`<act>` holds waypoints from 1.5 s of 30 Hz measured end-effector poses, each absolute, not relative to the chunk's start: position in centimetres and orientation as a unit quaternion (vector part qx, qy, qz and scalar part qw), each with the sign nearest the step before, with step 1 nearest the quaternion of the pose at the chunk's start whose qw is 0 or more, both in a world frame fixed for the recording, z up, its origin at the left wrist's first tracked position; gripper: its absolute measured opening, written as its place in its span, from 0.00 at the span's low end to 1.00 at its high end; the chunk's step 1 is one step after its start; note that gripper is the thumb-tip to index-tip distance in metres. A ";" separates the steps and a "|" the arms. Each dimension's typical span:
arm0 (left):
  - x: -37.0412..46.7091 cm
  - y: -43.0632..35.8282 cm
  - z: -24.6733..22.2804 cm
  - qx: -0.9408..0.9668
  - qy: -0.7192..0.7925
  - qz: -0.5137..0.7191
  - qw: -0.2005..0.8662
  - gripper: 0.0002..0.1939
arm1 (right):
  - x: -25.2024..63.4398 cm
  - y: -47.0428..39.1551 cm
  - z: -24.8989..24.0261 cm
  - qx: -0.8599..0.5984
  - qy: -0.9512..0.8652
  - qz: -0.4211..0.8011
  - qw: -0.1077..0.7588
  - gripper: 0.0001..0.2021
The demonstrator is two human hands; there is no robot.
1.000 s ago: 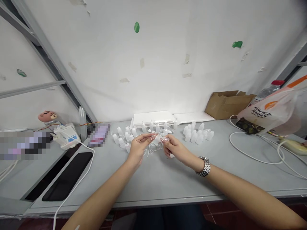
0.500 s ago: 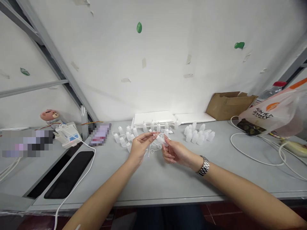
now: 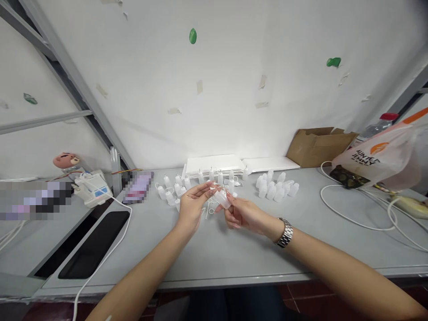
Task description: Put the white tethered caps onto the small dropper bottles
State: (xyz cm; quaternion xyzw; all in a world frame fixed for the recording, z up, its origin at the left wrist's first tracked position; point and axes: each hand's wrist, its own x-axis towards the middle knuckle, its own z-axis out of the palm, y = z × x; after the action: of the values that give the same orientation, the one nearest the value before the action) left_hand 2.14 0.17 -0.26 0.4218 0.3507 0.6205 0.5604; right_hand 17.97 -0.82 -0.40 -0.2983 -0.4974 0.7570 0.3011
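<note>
Between my hands is a small translucent squeeze bottle (image 3: 222,199), tilted with its upper end toward the left. My right hand (image 3: 246,215) is closed around its body, thumb on top. At the upper end, the fingertips of my left hand (image 3: 191,207) pinch together; whether a cap is under them is hidden. Thin white ring-ended pieces (image 3: 211,211) lie on the table just beyond my hands. Bottles with pointed tips (image 3: 169,197) stand at the back left and along the back. To the right is a cluster of bottles (image 3: 277,191) without tips.
White sheets (image 3: 216,165) are stacked against the wall. A cardboard box (image 3: 317,147), a plastic bag (image 3: 381,156) and a white cable (image 3: 347,225) occupy the right. At left are a black pad (image 3: 95,245), a phone (image 3: 138,187) and a power strip (image 3: 93,189).
The bottle has turned between my hands, and more of its body shows. My left fingertips have shifted slightly left. The standing bottles are unchanged.
</note>
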 end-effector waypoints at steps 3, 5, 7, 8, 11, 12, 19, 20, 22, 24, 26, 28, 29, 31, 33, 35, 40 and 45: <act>2.1 0.2 -0.3 0.410 0.358 0.641 0.541 0.11 | 17.7 -0.7 -0.6 -0.361 -0.566 0.638 0.375 0.17; 2.1 0.2 -0.2 0.413 0.365 0.637 0.539 0.11 | 17.7 -0.6 -0.9 -0.392 -0.581 0.591 0.399 0.16; 2.1 0.2 -0.2 0.419 0.372 0.627 0.542 0.10 | 17.7 -0.4 -1.1 -0.407 -0.567 0.590 0.406 0.16; 2.1 0.2 -0.2 0.423 0.375 0.620 0.545 0.10 | 17.8 -0.4 -1.1 -0.408 -0.553 0.605 0.403 0.16; 1.9 0.3 -0.2 0.434 0.375 0.603 0.555 0.10 | 17.8 -0.5 -1.0 -0.371 -0.501 0.684 0.379 0.15; 1.8 0.4 -0.2 0.438 0.372 0.597 0.559 0.10 | 17.8 -0.6 -0.9 -0.354 -0.481 0.711 0.370 0.15; 1.7 0.6 -0.4 0.429 0.375 0.604 0.558 0.09 | 17.9 -0.7 -0.3 -0.334 -0.446 0.758 0.340 0.16; 1.8 0.6 -0.4 0.424 0.378 0.609 0.553 0.09 | 17.9 -0.7 -0.3 -0.339 -0.460 0.740 0.354 0.15; 1.8 0.6 -0.5 0.418 0.381 0.612 0.552 0.09 | 17.8 -0.6 -0.4 -0.353 -0.491 0.699 0.382 0.13; 1.8 0.7 -0.5 0.420 0.379 0.608 0.558 0.09 | 17.8 -0.6 -0.5 -0.373 -0.511 0.665 0.398 0.12; 1.7 0.7 -0.5 0.428 0.374 0.599 0.565 0.09 | 17.8 -0.5 -0.7 -0.371 -0.506 0.666 0.403 0.12; 1.6 0.7 -0.5 0.439 0.371 0.591 0.566 0.10 | 18.0 -0.5 -0.8 -0.343 -0.482 0.704 0.393 0.12; 1.6 0.6 -0.5 0.444 0.372 0.587 0.566 0.10 | 18.1 -0.5 -0.9 -0.327 -0.468 0.726 0.383 0.12; 1.6 0.6 -0.5 0.452 0.374 0.582 0.563 0.10 | 18.2 -0.4 -1.0 -0.309 -0.447 0.755 0.368 0.12; 1.6 0.6 -0.3 0.461 0.377 0.575 0.560 0.11 | 18.2 -0.3 -1.1 -0.308 -0.440 0.760 0.365 0.12; 1.6 0.5 -0.1 0.482 0.388 0.568 0.543 0.13 | 18.2 -0.2 -1.2 -0.320 -0.451 0.742 0.379 0.13; 1.2 0.8 0.1 0.519 0.435 0.574 0.460 0.18 | 18.4 0.4 -0.8 -0.405 -0.543 0.558 0.479 0.16; 1.4 0.9 -0.6 0.493 0.453 0.483 0.565 0.22 | 18.9 0.9 -1.0 -0.459 -0.596 0.422 0.506 0.16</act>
State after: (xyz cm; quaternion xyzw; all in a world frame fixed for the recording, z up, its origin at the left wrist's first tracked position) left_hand 1.40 0.91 -0.58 0.4927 0.4532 0.4827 0.5647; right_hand 18.88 0.87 -0.96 -0.4594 -0.5960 0.4215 0.5061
